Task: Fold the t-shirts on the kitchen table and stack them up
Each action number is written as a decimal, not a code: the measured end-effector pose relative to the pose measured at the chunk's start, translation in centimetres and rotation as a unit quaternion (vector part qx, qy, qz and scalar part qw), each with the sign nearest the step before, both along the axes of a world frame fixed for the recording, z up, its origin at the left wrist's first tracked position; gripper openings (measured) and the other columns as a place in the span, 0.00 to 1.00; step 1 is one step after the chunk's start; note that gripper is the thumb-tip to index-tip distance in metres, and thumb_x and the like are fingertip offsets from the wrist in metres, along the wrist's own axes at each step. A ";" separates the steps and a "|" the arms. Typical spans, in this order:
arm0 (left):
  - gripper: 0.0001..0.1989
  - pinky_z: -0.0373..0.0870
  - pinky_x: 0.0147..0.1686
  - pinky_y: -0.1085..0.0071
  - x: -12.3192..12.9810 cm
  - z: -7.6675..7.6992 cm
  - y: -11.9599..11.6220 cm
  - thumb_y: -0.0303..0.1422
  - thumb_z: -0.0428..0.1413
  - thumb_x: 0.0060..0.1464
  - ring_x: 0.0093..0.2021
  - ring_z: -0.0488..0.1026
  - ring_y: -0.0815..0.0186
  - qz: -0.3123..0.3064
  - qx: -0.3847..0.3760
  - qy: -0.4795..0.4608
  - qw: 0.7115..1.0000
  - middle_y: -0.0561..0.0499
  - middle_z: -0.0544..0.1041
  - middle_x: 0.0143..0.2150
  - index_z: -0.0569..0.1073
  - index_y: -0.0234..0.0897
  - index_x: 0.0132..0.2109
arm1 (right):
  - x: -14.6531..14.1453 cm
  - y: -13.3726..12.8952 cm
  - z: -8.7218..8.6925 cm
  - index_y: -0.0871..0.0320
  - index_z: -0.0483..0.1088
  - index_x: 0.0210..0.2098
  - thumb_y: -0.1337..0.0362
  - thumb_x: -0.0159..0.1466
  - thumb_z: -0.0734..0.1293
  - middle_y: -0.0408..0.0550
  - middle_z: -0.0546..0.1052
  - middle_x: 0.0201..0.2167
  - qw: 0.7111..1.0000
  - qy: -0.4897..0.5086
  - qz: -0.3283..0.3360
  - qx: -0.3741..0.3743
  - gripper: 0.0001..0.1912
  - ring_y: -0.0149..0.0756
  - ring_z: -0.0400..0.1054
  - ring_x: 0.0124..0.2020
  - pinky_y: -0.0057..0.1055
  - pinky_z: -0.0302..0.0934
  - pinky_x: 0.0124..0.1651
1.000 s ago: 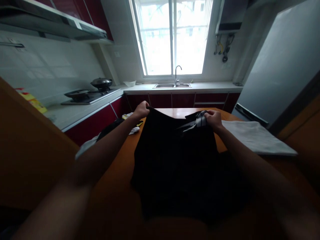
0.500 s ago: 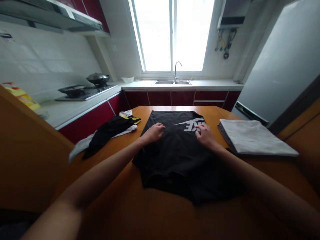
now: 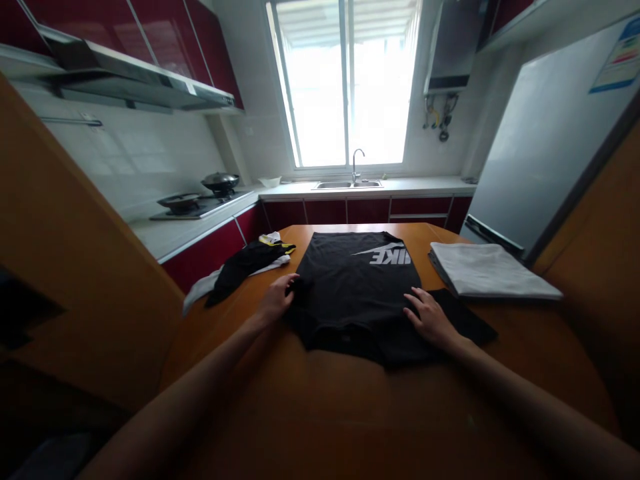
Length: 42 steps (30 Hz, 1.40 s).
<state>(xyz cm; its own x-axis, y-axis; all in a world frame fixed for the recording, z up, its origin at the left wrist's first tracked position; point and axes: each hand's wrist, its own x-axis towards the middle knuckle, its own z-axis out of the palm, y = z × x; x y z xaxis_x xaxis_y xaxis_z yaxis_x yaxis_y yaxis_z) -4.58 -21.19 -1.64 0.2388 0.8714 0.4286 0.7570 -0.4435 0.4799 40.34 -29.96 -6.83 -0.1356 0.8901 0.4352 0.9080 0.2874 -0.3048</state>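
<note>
A black T-shirt [image 3: 350, 287] with white lettering lies spread on the wooden table, its neck opening towards me. At its left edge, my left hand [image 3: 276, 299] has curled fingers and thumb around a bit of the dark cloth by the sleeve. My right hand [image 3: 431, 319] rests on the shirt's right side near the other sleeve, fingers apart and holding nothing. That right sleeve stretches out flat beyond my fingers.
A rumpled heap of black, white and yellow clothes [image 3: 247, 263] lies at the table's left. Folded light-grey cloth [image 3: 493, 270] is stacked at the right. Behind the wooden table [image 3: 320, 407] are a sink [image 3: 335, 185], a stove with pans [image 3: 220, 181] and a fridge [image 3: 545, 133].
Both hands have come nearer to me and spread apart, from above the shirt's middle and print to its left and right sides. The camera view has tilted upward.
</note>
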 end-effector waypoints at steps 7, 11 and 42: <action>0.35 0.69 0.57 0.49 -6.4 1.2 -2.3 0.26 0.55 0.47 0.55 0.71 0.47 0.249 0.033 -0.012 0.968 0.36 0.71 0.54 0.64 0.30 0.64 | -2.4 -4.2 2.9 0.55 0.75 0.52 0.59 0.68 0.64 0.57 0.72 0.57 0.992 0.012 0.123 0.040 0.15 0.48 0.65 0.58 0.48 0.62 0.60; 0.26 0.66 0.59 0.49 -5.5 1.9 -6.4 0.27 0.56 0.55 0.58 0.68 0.49 0.110 0.128 0.077 0.983 0.40 0.70 0.55 0.68 0.38 0.62 | -4.2 -7.8 4.3 0.50 0.74 0.51 0.60 0.63 0.71 0.53 0.74 0.50 0.977 -0.010 0.211 0.020 0.17 0.46 0.69 0.50 0.45 0.65 0.54; 0.29 0.60 0.66 0.55 -3.4 -1.9 -7.0 0.47 0.45 0.65 0.66 0.65 0.51 0.001 -0.041 0.176 0.983 0.40 0.68 0.67 0.70 0.33 0.64 | 9.3 -4.0 -1.2 0.64 0.72 0.58 0.57 0.68 0.57 0.63 0.70 0.62 0.996 -0.038 -0.068 -0.033 0.26 0.54 0.62 0.65 0.50 0.57 0.66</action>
<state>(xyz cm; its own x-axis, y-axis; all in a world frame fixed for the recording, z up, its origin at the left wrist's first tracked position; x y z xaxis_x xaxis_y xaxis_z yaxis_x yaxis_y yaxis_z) -7.99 -28.20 -3.54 0.3588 0.9001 0.2471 0.8833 -0.4130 0.2219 49.60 -33.94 -8.07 -0.0427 0.9289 0.3679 0.9585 0.1420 -0.2474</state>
